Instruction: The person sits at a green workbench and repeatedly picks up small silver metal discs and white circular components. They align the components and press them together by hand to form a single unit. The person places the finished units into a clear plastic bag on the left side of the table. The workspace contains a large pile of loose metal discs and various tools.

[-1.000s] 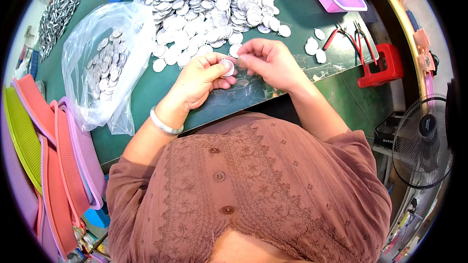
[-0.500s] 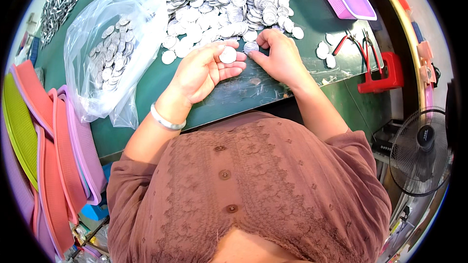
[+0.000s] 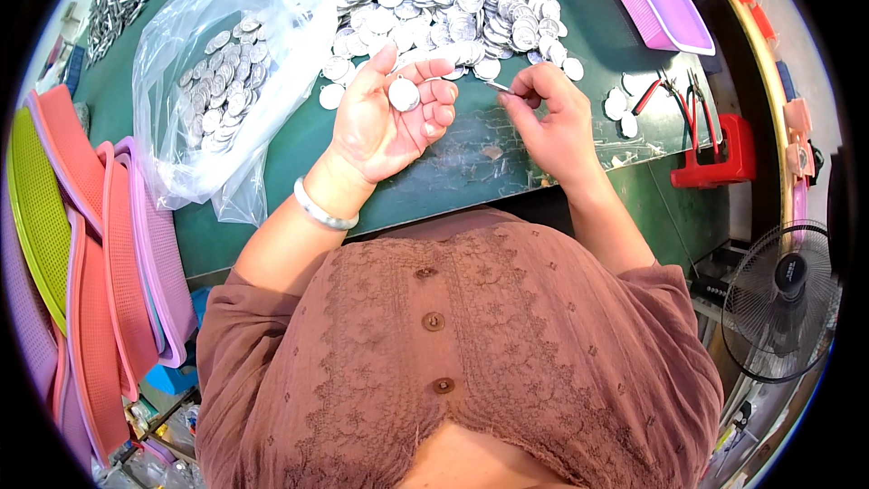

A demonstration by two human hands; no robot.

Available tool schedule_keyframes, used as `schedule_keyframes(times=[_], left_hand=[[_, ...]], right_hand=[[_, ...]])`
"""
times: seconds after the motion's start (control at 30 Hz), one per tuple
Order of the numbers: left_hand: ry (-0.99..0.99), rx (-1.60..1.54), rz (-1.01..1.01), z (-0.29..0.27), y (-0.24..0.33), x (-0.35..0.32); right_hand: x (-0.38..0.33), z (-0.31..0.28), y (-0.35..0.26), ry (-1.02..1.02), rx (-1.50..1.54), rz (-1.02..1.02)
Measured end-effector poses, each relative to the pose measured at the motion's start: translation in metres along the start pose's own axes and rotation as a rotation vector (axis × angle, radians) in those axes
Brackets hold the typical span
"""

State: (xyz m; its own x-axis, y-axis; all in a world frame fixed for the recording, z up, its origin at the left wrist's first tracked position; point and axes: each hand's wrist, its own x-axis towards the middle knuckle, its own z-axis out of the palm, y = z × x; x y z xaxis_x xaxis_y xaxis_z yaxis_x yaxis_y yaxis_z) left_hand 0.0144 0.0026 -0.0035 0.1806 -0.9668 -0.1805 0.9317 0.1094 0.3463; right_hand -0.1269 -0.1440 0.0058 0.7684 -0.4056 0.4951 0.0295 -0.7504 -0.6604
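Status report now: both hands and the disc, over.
Left hand open, palm up, silver disc on fingers. Right hand pinching thin metal piece. Disc pile just beyond.

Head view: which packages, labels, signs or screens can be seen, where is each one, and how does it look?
Clear plastic bag: on the green table, beyond the left hand; crumpled, open, holding silver discs.
Fan label: centre of the black fan, lower right; small, round, dark.
No signs or screens.

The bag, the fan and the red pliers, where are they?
bag [image 3: 226, 81], head view, on its clear side over the discs.
fan [image 3: 786, 301], head view, on its wire guard.
red pliers [image 3: 650, 95], head view, on a red handle.
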Motion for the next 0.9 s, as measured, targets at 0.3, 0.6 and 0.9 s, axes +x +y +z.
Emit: schedule_keyframes(times=[0.3, 0.6, 0.9], left_hand=[[-0.199, -0.114, 0.008, -0.003, -0.002, 0.003], [-0.172, -0.065, -0.105, 0.013, -0.009, 0.0], [-0.166, -0.103, -0.09, 0.007, -0.01, 0.003]], right_hand=[[0.002, -0.002, -0.005, 0.179, -0.124, -0.256], [0.002, 0.005, -0.012, 0.1, -0.261, -0.506], [-0.002, 0.008, -0.011, 0.004, -0.071, -0.36]])
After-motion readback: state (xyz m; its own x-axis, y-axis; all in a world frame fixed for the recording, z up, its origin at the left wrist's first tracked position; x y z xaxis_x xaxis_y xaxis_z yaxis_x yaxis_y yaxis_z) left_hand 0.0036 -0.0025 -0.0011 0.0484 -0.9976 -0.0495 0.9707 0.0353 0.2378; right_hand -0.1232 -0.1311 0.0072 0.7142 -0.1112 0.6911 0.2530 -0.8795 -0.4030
